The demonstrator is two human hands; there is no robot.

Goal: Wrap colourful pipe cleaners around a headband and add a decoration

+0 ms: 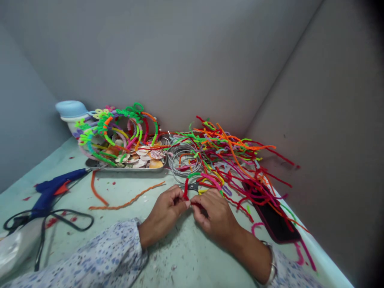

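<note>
My left hand (167,212) and my right hand (213,216) meet over the pale green table (126,236), fingers pinched together on a red pipe cleaner (186,191) that bends up between them. Just beyond my fingertips lie wire hoops (183,160) and a big tangle of coloured pipe cleaners (231,156). A loose orange pipe cleaner (129,202) lies on the table left of my left hand.
A metal tray (126,166) holds shells and pipe-cleaner headbands. A blue glue gun (49,192) with a black cord lies at the left. A dark phone (271,218) rests under the tangle at right. Grey walls close the corner. A blue-lidded container (72,114) stands behind the tray.
</note>
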